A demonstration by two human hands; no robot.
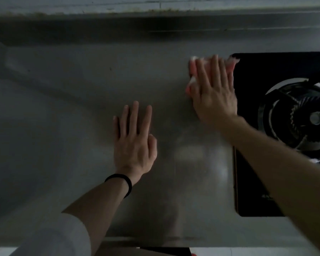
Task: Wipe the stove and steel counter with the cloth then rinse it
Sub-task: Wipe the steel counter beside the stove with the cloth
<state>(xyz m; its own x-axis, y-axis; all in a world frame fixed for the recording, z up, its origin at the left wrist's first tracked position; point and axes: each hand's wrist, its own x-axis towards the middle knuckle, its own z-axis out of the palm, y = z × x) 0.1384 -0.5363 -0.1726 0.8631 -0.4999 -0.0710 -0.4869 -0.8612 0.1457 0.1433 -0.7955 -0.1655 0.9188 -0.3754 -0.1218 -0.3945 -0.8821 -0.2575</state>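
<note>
A pink and white cloth (pixel 192 66) lies on the steel counter (pixel 81 117), just left of the black glass stove (pixel 251 74). My right hand (pixel 213 91) presses flat on the cloth with straight fingers, covering most of it. My left hand (pixel 134 139) rests flat on the bare counter nearer me, fingers straight and spread, holding nothing. A black band circles the left wrist. The stove's round burner (pixel 299 117) with its metal grate sits at the right edge.
A raised steel backsplash ledge (pixel 155 32) runs along the far side below a tiled wall. The counter's front edge (pixel 155 239) is at the bottom. My right forearm crosses over the stove's front left corner.
</note>
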